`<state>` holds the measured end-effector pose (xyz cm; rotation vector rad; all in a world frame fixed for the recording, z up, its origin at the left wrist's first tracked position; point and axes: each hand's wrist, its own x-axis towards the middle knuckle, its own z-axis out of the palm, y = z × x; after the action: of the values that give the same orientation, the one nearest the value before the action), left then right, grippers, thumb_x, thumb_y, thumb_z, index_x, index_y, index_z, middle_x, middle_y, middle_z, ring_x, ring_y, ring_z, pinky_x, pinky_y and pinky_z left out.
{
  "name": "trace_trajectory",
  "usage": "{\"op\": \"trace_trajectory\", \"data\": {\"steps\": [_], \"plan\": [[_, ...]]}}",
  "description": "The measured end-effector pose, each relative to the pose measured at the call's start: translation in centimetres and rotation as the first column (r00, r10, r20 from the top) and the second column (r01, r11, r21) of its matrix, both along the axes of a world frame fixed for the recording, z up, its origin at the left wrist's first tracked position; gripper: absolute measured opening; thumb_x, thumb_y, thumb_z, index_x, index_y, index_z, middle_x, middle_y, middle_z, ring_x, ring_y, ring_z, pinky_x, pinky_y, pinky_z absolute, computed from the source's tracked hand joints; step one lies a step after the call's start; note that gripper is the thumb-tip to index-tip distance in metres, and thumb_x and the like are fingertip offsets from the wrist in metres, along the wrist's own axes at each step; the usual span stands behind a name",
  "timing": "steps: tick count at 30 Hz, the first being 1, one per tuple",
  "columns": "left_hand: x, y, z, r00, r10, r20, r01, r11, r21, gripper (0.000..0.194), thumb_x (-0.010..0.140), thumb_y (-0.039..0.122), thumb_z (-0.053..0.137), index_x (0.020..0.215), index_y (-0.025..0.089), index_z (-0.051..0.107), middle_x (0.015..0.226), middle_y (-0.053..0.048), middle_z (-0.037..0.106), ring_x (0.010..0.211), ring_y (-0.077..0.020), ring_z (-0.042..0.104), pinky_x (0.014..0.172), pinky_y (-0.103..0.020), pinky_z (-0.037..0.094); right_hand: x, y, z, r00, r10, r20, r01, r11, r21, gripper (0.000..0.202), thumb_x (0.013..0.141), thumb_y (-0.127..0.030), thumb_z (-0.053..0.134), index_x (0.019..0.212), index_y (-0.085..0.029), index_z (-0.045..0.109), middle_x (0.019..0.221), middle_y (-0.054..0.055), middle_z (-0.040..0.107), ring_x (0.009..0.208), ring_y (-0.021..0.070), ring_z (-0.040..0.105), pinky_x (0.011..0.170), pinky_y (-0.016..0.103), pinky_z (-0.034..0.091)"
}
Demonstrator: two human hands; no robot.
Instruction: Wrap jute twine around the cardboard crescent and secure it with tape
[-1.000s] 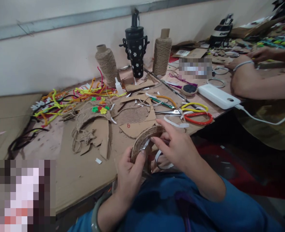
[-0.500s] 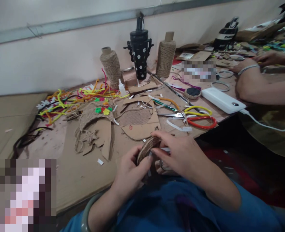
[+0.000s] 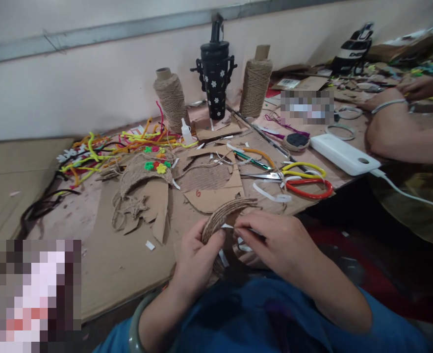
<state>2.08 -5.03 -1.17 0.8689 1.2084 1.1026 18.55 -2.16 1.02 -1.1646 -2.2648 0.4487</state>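
My left hand (image 3: 197,257) is closed around a curved band wrapped in jute twine (image 3: 225,214), thumb pressed on its near side. The band arches up and to the right over the table edge. Just right of it, the fingers of my right hand (image 3: 271,235) are pinched together. A thin white strip (image 3: 228,226) shows by those fingertips; whether they hold it, I cannot tell. More white strip (image 3: 243,245) hangs below the right fingers. Behind the band lies a cut cardboard piece (image 3: 209,200).
Scissors (image 3: 304,179) with yellow and red handles lie beyond my right hand. A twine-covered piece with flowers (image 3: 146,169) sits left. Twine spools (image 3: 170,98), a black tumbler (image 3: 214,81), glue bottle (image 3: 186,132) and white power bank (image 3: 343,154) stand or lie farther back. Another person's arm (image 3: 389,130) is right.
My right hand has come off the band and moved slightly right and down, fingers pinched. More of the band's top now shows. My left hand keeps its hold.
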Motion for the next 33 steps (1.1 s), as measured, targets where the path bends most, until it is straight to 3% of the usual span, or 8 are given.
{"op": "trace_trajectory", "data": {"steps": [3, 7, 9, 15, 20, 23, 27, 33], "plan": [[0.2, 0.0, 0.2, 1.0, -0.003, 0.031, 0.004, 1.0, -0.024, 0.012, 0.078, 0.024, 0.062, 0.087, 0.017, 0.066, 0.077, -0.002, 0.068, 0.076, -0.0156, 0.063, 0.069, -0.024, 0.05, 0.1, 0.2, -0.3, 1.0, -0.03, -0.003, 0.03, 0.999, -0.016, 0.015, 0.088, -0.021, 0.049, 0.08, -0.02, 0.063, 0.077, -0.001, 0.07, 0.069, 0.0141, 0.064, 0.06, 0.024, 0.042], [0.4, 0.0, 0.4, 1.0, -0.008, 0.023, 0.009, 0.999, -0.041, 0.015, 0.077, 0.024, 0.062, 0.09, 0.017, 0.066, 0.075, -0.002, 0.069, 0.073, -0.0156, 0.063, 0.064, -0.023, 0.05, 0.0, 0.5, -0.6, 0.977, -0.199, 0.077, 0.198, 0.98, 0.012, 0.01, 0.083, -0.027, 0.056, 0.08, -0.021, 0.063, 0.07, -0.002, 0.069, 0.062, 0.0168, 0.064, 0.054, 0.026, 0.038], [0.4, 0.0, 0.3, 1.0, -0.022, 0.005, 0.023, 0.999, -0.043, 0.017, 0.078, 0.024, 0.061, 0.092, 0.017, 0.066, 0.076, -0.002, 0.069, 0.073, -0.0153, 0.063, 0.064, -0.022, 0.049, 0.0, 0.5, -0.7, 0.968, -0.229, 0.103, 0.226, 0.973, 0.043, 0.01, 0.083, -0.029, 0.057, 0.08, -0.021, 0.062, 0.068, -0.001, 0.068, 0.061, 0.0178, 0.064, 0.052, 0.026, 0.036], [0.4, 0.3, 0.0, 0.996, -0.016, -0.091, 0.015, 1.0, -0.004, 0.012, 0.077, 0.023, 0.06, 0.085, 0.017, 0.067, 0.077, -0.001, 0.067, 0.071, -0.0134, 0.059, 0.066, -0.022, 0.048, 0.1, 0.0, 0.3, 0.982, -0.151, 0.113, 0.137, 0.983, 0.126, 0.015, 0.083, -0.023, 0.054, 0.071, -0.019, 0.062, 0.06, -0.002, 0.065, 0.053, 0.0145, 0.061, 0.049, 0.025, 0.033], [0.4, 0.1, 0.2, 0.987, -0.019, -0.161, 0.02, 1.0, 0.002, 0.01, 0.077, 0.024, 0.059, 0.08, 0.017, 0.065, 0.068, 0.001, 0.062, 0.061, -0.0126, 0.055, 0.056, -0.021, 0.046, 0.0, -0.2, 1.8, 0.997, 0.012, 0.081, -0.006, 0.997, -0.071, 0.015, 0.08, -0.022, 0.056, 0.066, -0.02, 0.061, 0.057, -0.004, 0.063, 0.048, 0.01, 0.056, 0.048, 0.023, 0.033], [0.4, -0.1, 0.3, 0.986, -0.029, -0.162, 0.033, 0.999, 0.019, 0.013, 0.077, 0.025, 0.058, 0.084, 0.016, 0.067, 0.071, -0.001, 0.065, 0.066, -0.0145, 0.058, 0.059, -0.022, 0.048, 0.0, 0.2, 1.9, 0.997, -0.035, 0.068, 0.044, 0.99, -0.135, 0.014, 0.079, -0.022, 0.055, 0.067, -0.021, 0.062, 0.058, -0.003, 0.064, 0.052, 0.0109, 0.057, 0.05, 0.022, 0.034], [0.4, -0.1, 0.4, 0.982, -0.03, -0.186, 0.034, 0.999, 0.017, 0.018, 0.077, 0.026, 0.06, 0.088, 0.015, 0.069, 0.075, -0.003, 0.067, 0.07, -0.0166, 0.06, 0.062, -0.024, 0.049, 0.0, 0.8, 1.1, 0.977, -0.174, 0.119, 0.184, 0.98, -0.078, 0.015, 0.079, -0.024, 0.054, 0.068, -0.02, 0.063, 0.057, -0.002, 0.064, 0.053, 0.0133, 0.058, 0.051, 0.024, 0.034], [0.2, 0.2, 0.4, 0.988, -0.03, -0.153, 0.033, 0.999, 0.014, 0.016, 0.077, 0.024, 0.06, 0.087, 0.015, 0.068, 0.074, -0.002, 0.067, 0.068, -0.0152, 0.059, 0.062, -0.023, 0.049, 0.3, 0.3, 0.8, 0.99, -0.117, 0.076, 0.124, 0.987, -0.1, 0.01, 0.078, -0.027, 0.057, 0.075, -0.02, 0.064, 0.058, -0.003, 0.065, 0.048, 0.0111, 0.057, 0.047, 0.021, 0.034]]}}
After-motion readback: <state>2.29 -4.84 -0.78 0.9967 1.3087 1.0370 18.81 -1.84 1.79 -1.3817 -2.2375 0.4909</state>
